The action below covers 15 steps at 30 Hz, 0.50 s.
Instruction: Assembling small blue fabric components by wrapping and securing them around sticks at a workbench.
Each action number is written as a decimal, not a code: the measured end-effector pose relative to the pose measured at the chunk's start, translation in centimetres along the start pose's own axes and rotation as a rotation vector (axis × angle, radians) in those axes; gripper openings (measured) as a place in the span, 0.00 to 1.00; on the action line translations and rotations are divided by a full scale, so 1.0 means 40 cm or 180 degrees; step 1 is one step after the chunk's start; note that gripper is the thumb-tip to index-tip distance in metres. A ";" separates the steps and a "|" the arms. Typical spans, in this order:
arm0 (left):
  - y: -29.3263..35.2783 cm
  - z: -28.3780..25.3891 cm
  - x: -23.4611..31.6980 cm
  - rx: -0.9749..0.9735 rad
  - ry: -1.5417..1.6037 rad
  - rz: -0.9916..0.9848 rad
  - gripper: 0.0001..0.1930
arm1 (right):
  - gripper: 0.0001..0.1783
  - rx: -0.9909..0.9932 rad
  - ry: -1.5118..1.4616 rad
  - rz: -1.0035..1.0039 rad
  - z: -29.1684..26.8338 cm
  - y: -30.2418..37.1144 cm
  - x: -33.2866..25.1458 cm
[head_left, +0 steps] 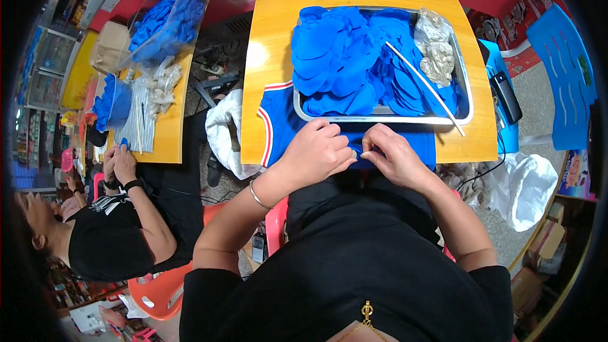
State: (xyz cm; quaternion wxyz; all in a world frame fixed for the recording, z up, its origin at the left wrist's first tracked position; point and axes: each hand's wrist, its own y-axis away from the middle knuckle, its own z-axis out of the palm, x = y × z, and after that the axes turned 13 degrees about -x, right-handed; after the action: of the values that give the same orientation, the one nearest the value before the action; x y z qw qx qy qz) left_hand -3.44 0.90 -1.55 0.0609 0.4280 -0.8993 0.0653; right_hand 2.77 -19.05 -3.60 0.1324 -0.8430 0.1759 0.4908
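Observation:
My left hand (322,153) and my right hand (396,156) meet just in front of the table's near edge. Their fingers are closed in a pinch around a small blue piece (357,150), mostly hidden by the fingertips. Behind them, a metal tray (470,98) holds a heap of thin, rounded blue petal-like pieces (335,50). A pale thin stick (425,84) lies slantwise across the tray, its lower end past the near rim. Beneath the tray and hands spreads a blue cloth with white and red trim (267,145).
Clear bags of tan bits (437,47) sit at the tray's right end. To the left, a co-worker (120,228) handles something blue at another table, which bears a clear bin of blue pieces (168,28). A blue chair (563,76) and white sack (522,187) stand right.

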 end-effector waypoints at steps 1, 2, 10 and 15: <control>-0.002 0.005 0.000 -0.0003 -0.0004 0.0002 0.08 | 0.08 0.0003 0.0034 -0.0018 -0.001 -0.001 -0.001; -0.003 0.010 0.000 0.0057 -0.0017 -0.0023 0.08 | 0.08 0.0007 0.0033 -0.0021 -0.001 -0.001 -0.001; -0.002 0.004 -0.006 -0.0229 -0.0318 -0.0053 0.06 | 0.09 0.0063 0.0111 0.0069 0.003 0.005 -0.006; 0.004 -0.007 -0.026 -0.0259 -0.0155 0.0441 0.06 | 0.08 0.0092 0.0081 0.0065 0.005 0.009 -0.008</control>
State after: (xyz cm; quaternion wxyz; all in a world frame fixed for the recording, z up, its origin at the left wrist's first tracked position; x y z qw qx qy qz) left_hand -2.90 1.82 -1.46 0.0516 0.3634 -0.9299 0.0224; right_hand 2.30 -19.24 -3.44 0.1374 -0.8453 0.1932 0.4788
